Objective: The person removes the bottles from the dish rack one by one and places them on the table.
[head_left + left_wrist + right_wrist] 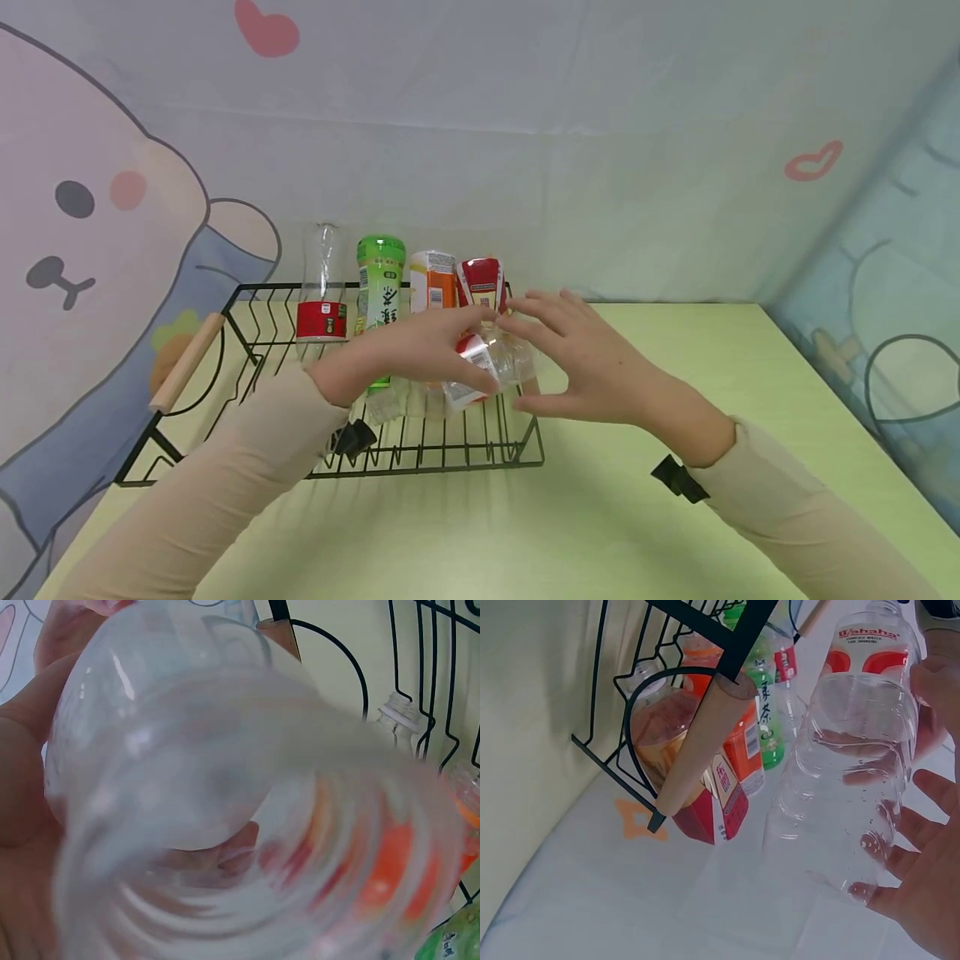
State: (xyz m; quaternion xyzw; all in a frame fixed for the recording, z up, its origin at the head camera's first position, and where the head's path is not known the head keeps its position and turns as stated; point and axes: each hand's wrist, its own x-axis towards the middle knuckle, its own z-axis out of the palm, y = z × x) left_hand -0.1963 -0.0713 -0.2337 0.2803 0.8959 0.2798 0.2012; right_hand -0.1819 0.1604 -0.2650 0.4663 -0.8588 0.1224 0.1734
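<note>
A clear plastic bottle (480,360) with a red and white label lies sideways between my hands, above the wire basket. My left hand (427,350) grips it around the label end, thumb below and fingers above. In the left wrist view the bottle (225,787) fills most of the picture, blurred up close. My right hand (600,358) is at the base end, fingers spread. The right wrist view shows the fingertips (866,891) at the lower body of the bottle (847,750), whose neck points away from that hand.
The black wire basket (450,469) with wooden handles (187,362) stands on a yellow-green table (675,350). In it are a clear bottle (322,321) with a red label, a green tea bottle (381,283), an orange and white container (432,279) and a red carton (482,279). A printed cloth (600,183) hangs behind.
</note>
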